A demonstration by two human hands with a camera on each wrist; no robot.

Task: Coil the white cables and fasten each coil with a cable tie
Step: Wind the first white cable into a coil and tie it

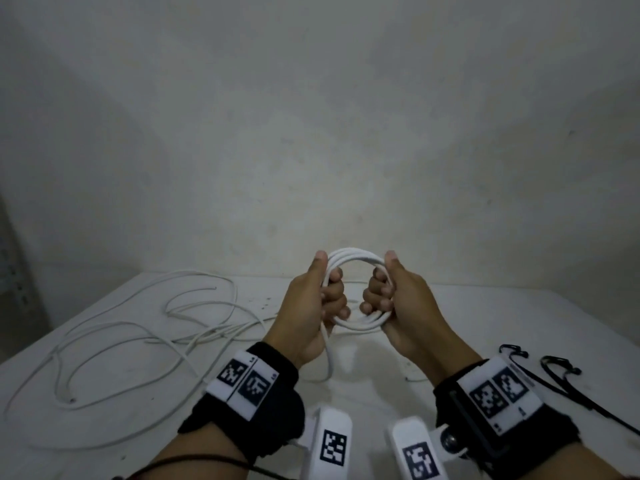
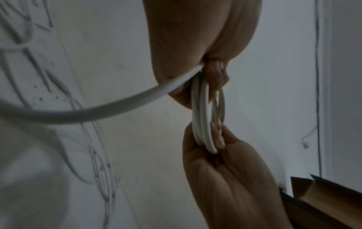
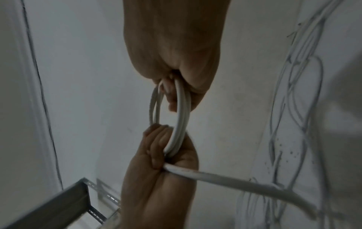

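Note:
I hold a small coil of white cable (image 1: 355,254) upright above the white table (image 1: 485,317), one hand on each side. My left hand (image 1: 327,299) grips the coil's left side, fingers curled through the ring and thumb up. My right hand (image 1: 382,296) grips the right side the same way. The cable's loose tail (image 1: 327,355) drops from under my left palm to the table. In the left wrist view the coil (image 2: 203,117) runs from my left hand (image 2: 195,46) to my right hand (image 2: 225,170). The right wrist view shows the coil (image 3: 181,114) and its tail (image 3: 235,181).
Loose white cables (image 1: 138,327) sprawl in loops over the table's left half. Two black cable ties (image 1: 512,351) lie at the right, beside my right wrist. A bare wall rises right behind the table. A cardboard box (image 2: 323,201) and a metal shelf frame (image 3: 58,201) stand beyond the edges.

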